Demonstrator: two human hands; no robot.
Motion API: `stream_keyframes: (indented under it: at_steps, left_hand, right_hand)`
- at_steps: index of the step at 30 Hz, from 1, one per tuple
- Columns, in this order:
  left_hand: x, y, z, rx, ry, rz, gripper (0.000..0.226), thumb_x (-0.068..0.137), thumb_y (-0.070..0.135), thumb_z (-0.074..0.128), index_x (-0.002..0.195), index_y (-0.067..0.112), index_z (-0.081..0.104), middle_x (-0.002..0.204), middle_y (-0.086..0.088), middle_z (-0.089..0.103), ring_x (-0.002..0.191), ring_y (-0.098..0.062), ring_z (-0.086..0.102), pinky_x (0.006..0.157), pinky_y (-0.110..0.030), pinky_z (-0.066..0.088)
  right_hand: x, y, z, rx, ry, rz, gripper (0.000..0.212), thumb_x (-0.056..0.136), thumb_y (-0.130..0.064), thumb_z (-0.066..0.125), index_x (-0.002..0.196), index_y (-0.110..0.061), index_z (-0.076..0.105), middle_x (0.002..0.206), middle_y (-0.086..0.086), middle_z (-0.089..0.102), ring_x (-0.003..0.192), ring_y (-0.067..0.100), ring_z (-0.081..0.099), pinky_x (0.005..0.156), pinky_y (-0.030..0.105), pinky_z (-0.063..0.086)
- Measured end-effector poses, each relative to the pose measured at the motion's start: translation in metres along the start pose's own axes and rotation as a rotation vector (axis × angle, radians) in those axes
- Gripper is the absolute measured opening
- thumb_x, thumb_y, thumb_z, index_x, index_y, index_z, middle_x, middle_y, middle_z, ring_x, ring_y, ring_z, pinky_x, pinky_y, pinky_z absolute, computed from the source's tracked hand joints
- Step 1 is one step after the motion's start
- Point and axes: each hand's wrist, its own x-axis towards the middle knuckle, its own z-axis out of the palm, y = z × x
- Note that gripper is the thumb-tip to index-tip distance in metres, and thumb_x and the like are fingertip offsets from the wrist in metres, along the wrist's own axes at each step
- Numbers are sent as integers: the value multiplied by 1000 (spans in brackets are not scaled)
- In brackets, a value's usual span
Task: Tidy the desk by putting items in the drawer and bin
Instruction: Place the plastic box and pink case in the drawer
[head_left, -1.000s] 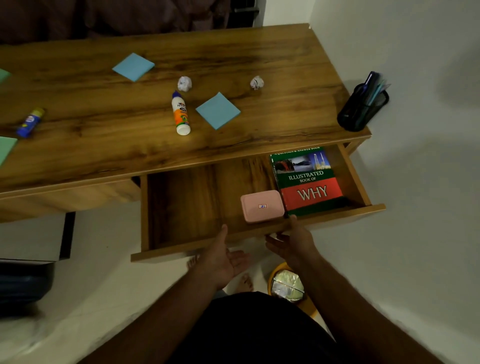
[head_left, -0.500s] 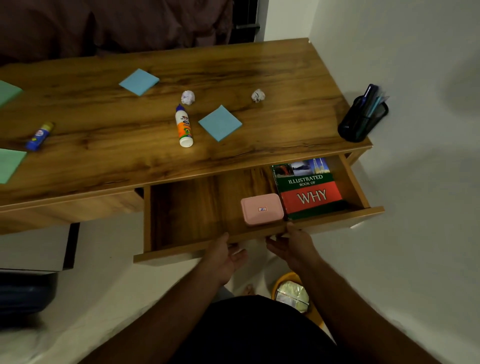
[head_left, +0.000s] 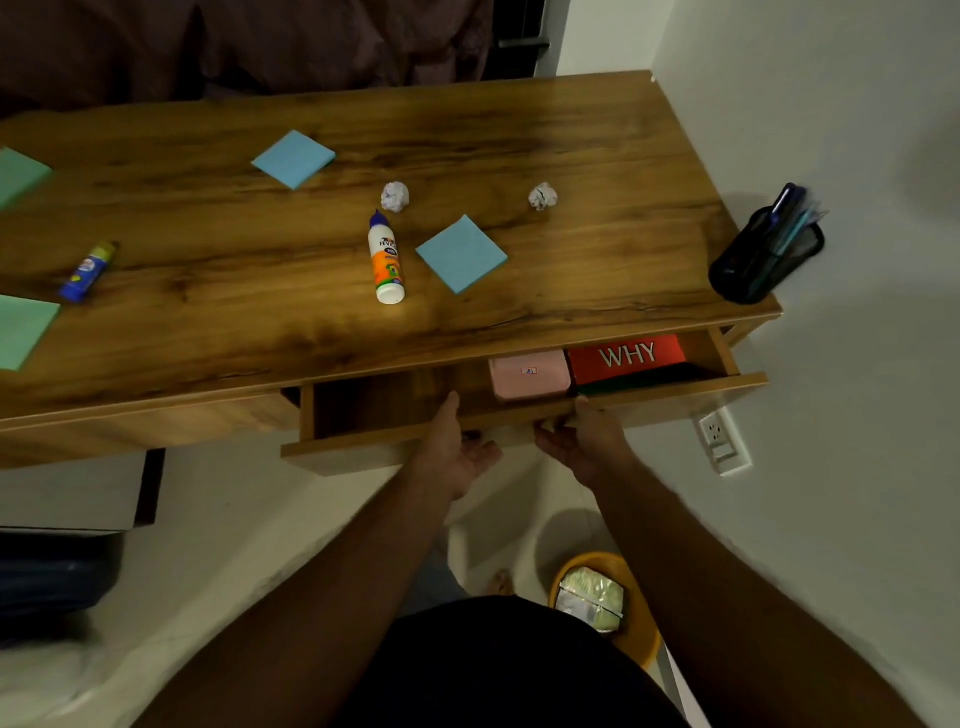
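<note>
Wooden desk (head_left: 519, 124) under dim light, white wall (head_left: 857, 130) right of desk, wall socket (head_left: 721, 439) below desk's right end, pale floor (head_left: 208, 545) beneath, dark curtain (head_left: 234, 41) behind.

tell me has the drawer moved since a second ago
Yes. The drawer has slid in under the desk: the desk's front edge now hides most of the book, leaving only WHY showing, with both hands at its front panel.

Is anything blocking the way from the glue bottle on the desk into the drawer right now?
Partly. The drawer is only part open, so the desk top overhangs most of it, and a pink box and a book fill its right end. The glue bottle could still drop into the bare left part.
</note>
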Motion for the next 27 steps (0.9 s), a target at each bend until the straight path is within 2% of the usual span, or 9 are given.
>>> stream_keyframes:
  at_steps: [5,9,12,15,18,23,25,27]
  left_hand:
    - [15,24,12,-19,-42,32,77,88,54,57,142,6,32,142,-24,42,123,-39,51,97,-48,45]
    - [28,42,24,-28,-53,81,86,81,63,59,145,11,30,145,-21,40,124,-40,50,94,-50,47]
    - [36,53,33,-56,-45,106,92,77,65,63,144,13,28,144,-21,41,124,-42,50,98,-52,48]
    - [45,59,39,-92,-29,110,91,75,62,68,141,13,30,139,-20,45,121,-41,52,97,-54,49]
    - [52,54,42,-141,-24,133,81,82,52,67,141,8,33,141,-19,45,124,-37,51,97,-51,50]
    - [53,54,44,-167,-13,151,73,89,43,62,144,8,30,145,-20,40,130,-37,44,100,-53,46]
    - [45,53,44,-140,-18,157,69,91,42,60,143,8,32,144,-19,41,130,-36,45,99,-50,48]
    - [36,50,45,-60,-31,162,62,93,39,58,141,9,35,141,-19,44,126,-36,48,91,-46,50]
  right_hand:
    - [19,-20,21,23,7,0,33,105,-33,34,124,-9,44,105,14,54,87,27,64,80,46,54]
    - [31,-38,34,173,-12,35,48,97,-60,34,116,-16,38,100,15,54,90,33,62,92,52,51]
    - [43,-47,42,195,-54,27,58,87,-72,41,110,-19,43,104,14,55,99,34,61,97,55,49]
    - [53,-53,51,113,-39,17,65,80,-69,58,113,-14,49,109,15,61,99,33,65,90,55,54]
    - [64,-52,55,131,16,43,65,79,-51,72,123,-9,49,113,17,63,98,32,65,82,52,57]
    - [67,-53,53,118,4,41,59,83,-48,70,121,-7,51,111,17,64,100,32,65,77,49,58]
    - [64,-54,51,23,12,38,62,84,-54,66,120,-7,49,109,16,64,97,32,66,72,46,57]
    - [58,-56,49,-126,25,38,65,83,-62,61,119,-9,48,109,13,62,97,32,65,74,45,55]
